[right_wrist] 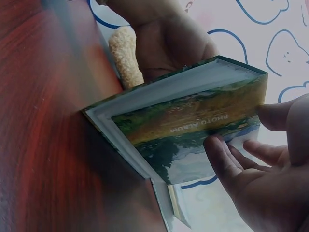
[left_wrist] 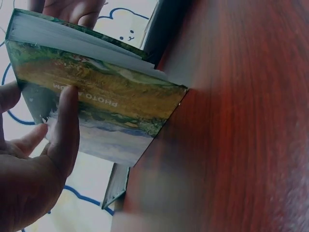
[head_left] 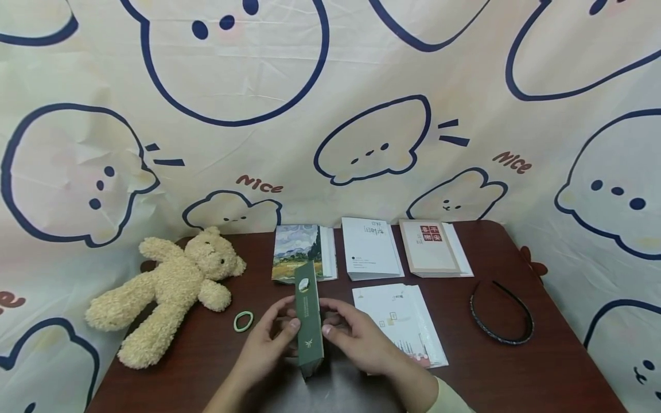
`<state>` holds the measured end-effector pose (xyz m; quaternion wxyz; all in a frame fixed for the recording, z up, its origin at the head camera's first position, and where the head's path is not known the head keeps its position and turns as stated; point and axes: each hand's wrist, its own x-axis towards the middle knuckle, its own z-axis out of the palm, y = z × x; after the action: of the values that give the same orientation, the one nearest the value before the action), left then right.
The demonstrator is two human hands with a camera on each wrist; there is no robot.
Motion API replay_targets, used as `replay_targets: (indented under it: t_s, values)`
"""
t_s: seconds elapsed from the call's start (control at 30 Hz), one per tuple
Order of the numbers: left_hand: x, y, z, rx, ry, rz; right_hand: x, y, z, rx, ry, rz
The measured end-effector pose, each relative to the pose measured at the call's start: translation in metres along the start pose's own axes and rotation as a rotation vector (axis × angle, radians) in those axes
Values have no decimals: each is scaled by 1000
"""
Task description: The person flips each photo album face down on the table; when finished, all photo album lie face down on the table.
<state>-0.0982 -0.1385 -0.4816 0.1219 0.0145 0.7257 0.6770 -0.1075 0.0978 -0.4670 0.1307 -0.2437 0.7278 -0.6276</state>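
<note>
A photo album with a dark green spine stands upright on the table, its spine facing me. My left hand holds it from the left side and my right hand from the right, thumbs near the spine. In the left wrist view the album shows a painted landscape cover, and its page block is visible between the covers. The right wrist view shows the words PHOTO ALBUM on the other cover of the album, with fingertips resting against it.
A landscape-cover album, a white album and a beige one line the back. Another white album lies right of my hands. A black headband, a green hair tie and a teddy bear lie around them.
</note>
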Motion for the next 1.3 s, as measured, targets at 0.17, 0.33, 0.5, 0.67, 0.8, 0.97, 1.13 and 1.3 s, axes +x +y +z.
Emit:
replay_targets:
  t_s: [0.17,0.33,0.5,0.67,0.8,0.97,1.13,1.3]
  values:
    - [2,-3,4,4,-4,4,-1,1,-6,-6,-8,5]
    - [3,-5,8,42,13,20,-3,2,-9,0,-4,13]
    - [4,-9,11,153,27,53,-5,2,-13,29,-4,33]
    - [6,-12,15,261,25,101,-8,2,-18,44,0,61]
    - [7,-15,18,293,21,119,-10,3,-23,43,10,79]
    - [10,-20,22,307,11,106,-13,6,-28,53,16,106]
    - [12,-22,22,326,1,98,-16,12,-32,71,18,138]
    - [12,-23,21,345,-7,86,-18,15,-36,91,20,159]
